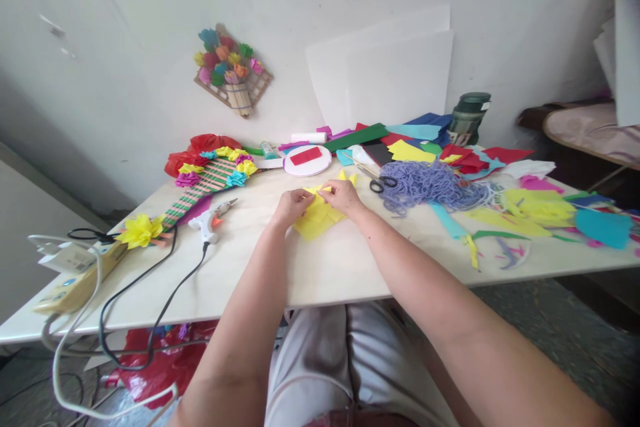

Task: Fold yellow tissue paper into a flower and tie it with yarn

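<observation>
Both my hands are at the middle of the table, over yellow crepe paper (319,219). My left hand (294,205) pinches the paper's left side between thumb and fingers. Close beside it, my right hand (343,196) is closed on the paper's upper right part. More yellow pieces lie under and just behind the hands. Behind them is a white oval disc (320,167) with a purple rim and a red paper rectangle (306,156) on it. Black-handled scissors (383,184) lie to the right of my right hand.
A glue gun (205,225) with its cord lies left, near a power strip (75,287) and a flower-decorated striped craft (205,183). Purple yarn (430,183), coloured paper scraps (525,210) and a dark green bottle (469,120) occupy the right. The table's front edge (340,301) is near my lap.
</observation>
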`<action>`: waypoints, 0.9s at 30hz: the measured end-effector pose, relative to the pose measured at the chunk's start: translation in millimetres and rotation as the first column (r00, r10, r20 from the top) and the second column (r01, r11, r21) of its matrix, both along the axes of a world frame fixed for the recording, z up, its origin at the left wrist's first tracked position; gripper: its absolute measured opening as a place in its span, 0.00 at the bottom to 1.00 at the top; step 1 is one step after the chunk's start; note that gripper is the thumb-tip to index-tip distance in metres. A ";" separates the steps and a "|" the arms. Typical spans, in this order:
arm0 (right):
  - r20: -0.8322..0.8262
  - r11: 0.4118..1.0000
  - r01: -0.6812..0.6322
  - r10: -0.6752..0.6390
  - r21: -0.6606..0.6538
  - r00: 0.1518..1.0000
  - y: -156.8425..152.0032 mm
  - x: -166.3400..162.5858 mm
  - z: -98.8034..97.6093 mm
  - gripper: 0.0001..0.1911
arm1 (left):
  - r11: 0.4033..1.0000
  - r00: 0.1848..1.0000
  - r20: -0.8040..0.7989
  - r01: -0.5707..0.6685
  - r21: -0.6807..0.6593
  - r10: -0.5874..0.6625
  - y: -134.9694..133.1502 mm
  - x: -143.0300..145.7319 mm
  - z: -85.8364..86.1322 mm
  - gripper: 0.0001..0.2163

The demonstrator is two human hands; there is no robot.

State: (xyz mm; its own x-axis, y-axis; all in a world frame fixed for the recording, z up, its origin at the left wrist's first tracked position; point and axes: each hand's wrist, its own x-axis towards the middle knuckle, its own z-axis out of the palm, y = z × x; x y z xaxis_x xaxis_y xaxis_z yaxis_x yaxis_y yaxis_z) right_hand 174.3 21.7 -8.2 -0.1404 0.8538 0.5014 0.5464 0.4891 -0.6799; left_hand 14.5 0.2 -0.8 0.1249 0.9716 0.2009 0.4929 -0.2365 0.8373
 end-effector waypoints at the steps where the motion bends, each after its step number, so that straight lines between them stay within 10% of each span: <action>1: 0.007 1.000 -0.003 0.003 -0.005 1.000 -0.4 0.5 0.4 0.06 | 1.000 1.000 -0.003 0.001 0.008 -0.001 -0.8 -0.2 0.9 0.11; 27: -0.607 0.926 -0.260 0.043 -0.274 0.794 -7.2 0.4 11.9 0.06 | 0.996 0.909 0.409 -0.086 -0.002 0.079 0.3 -6.0 5.5 0.14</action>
State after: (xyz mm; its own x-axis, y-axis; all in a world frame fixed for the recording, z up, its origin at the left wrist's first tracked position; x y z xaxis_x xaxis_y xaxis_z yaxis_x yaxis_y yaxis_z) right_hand 174.8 14.5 3.7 -0.0576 0.9725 0.2255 -0.0670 0.2216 -0.9728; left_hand 8.5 0.5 4.7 -0.0516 0.9713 0.2324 0.1274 -0.2244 0.9661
